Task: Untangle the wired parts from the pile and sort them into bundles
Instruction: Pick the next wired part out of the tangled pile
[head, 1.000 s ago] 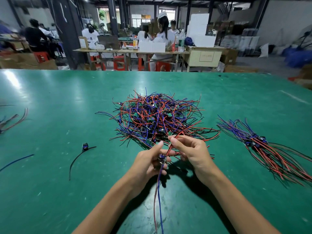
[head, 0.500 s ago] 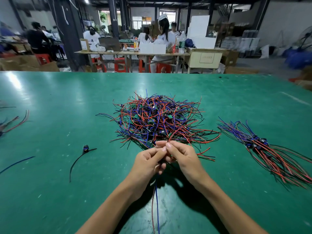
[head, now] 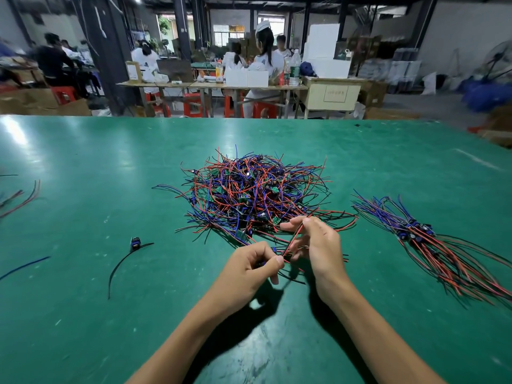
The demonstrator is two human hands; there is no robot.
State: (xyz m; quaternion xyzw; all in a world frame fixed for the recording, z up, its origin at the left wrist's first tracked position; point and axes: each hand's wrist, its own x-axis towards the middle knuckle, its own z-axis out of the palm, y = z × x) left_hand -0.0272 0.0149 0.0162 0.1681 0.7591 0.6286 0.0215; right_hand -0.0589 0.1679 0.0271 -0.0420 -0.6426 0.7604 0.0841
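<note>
Scanning from the left, you've got stray wires [head: 19,198] at the desk [head: 83,162] edge, a loose blue wire [head: 25,266], then one lone part with a black lead [head: 135,243] lying well apart from everything. Your left hand [head: 246,273] has its fingers curled, pinching the small blue body of a wired part [head: 289,245] just at the near edge of the pile [head: 255,192]. Your right hand [head: 318,245] is half open, thumb and forefinger pinching that part's red and black leads higher up, the other fingers loosely spread. Best bet I'd say: keep the left pinch firm on the body and slide the right fingers along the leads toward their tips, slow, so any snag with the pile shows up before you yank. Pull toward yourself, not upward, or half the heap could come along. Compared with half a second ago, your hands have drawn apart: they were fingertip to fingertip at the pile edge, and the wires dangling toward you under the left hand aren't visible anymore. Over on the right the sorted bundle [head: 421,236] sits well clear, same spot as before.
</note>
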